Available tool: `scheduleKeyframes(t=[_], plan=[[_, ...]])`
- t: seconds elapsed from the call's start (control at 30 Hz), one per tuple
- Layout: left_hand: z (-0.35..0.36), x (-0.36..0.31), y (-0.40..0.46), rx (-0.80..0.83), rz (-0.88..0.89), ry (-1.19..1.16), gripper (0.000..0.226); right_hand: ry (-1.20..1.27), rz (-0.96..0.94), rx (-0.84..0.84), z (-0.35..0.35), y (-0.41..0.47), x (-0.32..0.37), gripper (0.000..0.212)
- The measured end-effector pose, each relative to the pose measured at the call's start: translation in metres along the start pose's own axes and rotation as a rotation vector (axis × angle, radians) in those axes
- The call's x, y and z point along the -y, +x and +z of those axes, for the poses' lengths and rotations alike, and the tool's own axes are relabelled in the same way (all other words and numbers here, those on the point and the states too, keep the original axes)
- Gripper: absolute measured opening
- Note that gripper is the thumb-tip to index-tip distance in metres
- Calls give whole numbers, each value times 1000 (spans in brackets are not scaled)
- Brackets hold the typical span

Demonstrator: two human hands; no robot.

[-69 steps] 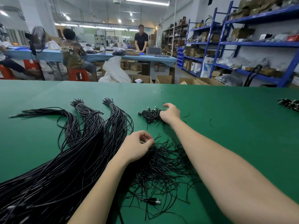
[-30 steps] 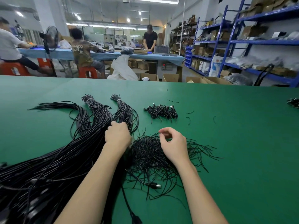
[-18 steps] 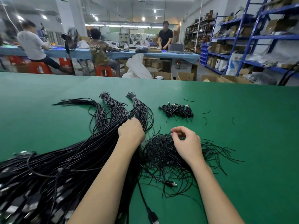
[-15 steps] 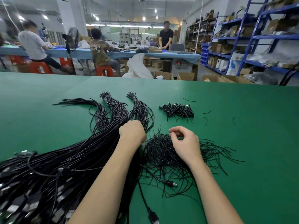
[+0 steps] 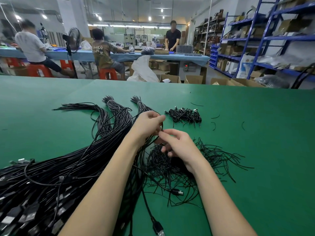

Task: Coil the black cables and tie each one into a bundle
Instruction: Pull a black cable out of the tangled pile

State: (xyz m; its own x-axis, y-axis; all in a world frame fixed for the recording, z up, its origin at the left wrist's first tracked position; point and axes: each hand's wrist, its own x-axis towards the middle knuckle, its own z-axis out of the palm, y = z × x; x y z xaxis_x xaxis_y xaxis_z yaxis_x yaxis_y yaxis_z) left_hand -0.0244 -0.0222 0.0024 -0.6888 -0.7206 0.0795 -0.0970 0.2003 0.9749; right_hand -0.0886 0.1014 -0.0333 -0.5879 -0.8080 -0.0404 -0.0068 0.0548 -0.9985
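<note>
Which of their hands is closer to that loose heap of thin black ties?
Right. The right hand hovers directly over the heap of ties; the left hand is beyond it, over the long cables.

Two bare, sleeveless forearms

A broad green desk fills the foreground. Beyond its far edge runs a long blue-covered worktable, the room's main landmark. Two people sit at it on red stools; a third stands behind its right end. A black standing fan rises just in front of it at left. Below its right end, open cardboard boxes and a white sack sit on the floor. To the right of it, blue metal shelves hold boxes and bags. Above it, bright ceiling lights shine; a white pillar stands behind its left part.
</note>
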Motion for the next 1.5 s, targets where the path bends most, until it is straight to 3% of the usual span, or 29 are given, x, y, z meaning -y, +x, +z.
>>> scheduleKeyframes(t=[0.23,0.4,0.53,0.63,0.7,0.87,1.0,1.07,1.13,1.17,1.23,1.3,1.37,1.43,1.5], plan=[[4,-5,-4,118,-50,-111,14,105,-1,144,3,-7,6,22],[0,-6,-5,277,-61,-73,32,302,2,21,3,-4,9,16],[-9,-6,-8,465,-34,373,39,653,-1,-292,-24,1,10,13],[-7,-7,-11,640,-22,385,32,704,-19,-324,-34,3,6,11],[-2,-9,-12,587,16,258,26,601,14,-235,-34,3,5,18],[6,-8,-6,290,37,-95,18,86,129,321,-31,-8,7,40],[6,-5,-3,162,52,-144,16,5,138,381,-39,-19,15,31],[1,0,2,-14,112,113,10,-115,126,341,-53,-25,19,23],[-4,7,2,-139,257,587,22,-204,79,238,-69,-28,22,20],[-3,8,0,-119,363,709,33,-240,61,197,-75,-29,24,20],[1,1,-6,91,525,654,42,-325,37,143,-81,-32,31,20],[10,-10,-15,469,467,447,49,-390,4,87,-86,-35,35,18],[21,-14,-19,691,390,547,59,-418,-33,56,-91,-37,39,11],[30,-11,-19,644,451,910,67,-426,-60,3,-97,-36,41,9],[39,-8,-22,559,504,955,51,-418,-95,-97,-98,-35,44,16]])
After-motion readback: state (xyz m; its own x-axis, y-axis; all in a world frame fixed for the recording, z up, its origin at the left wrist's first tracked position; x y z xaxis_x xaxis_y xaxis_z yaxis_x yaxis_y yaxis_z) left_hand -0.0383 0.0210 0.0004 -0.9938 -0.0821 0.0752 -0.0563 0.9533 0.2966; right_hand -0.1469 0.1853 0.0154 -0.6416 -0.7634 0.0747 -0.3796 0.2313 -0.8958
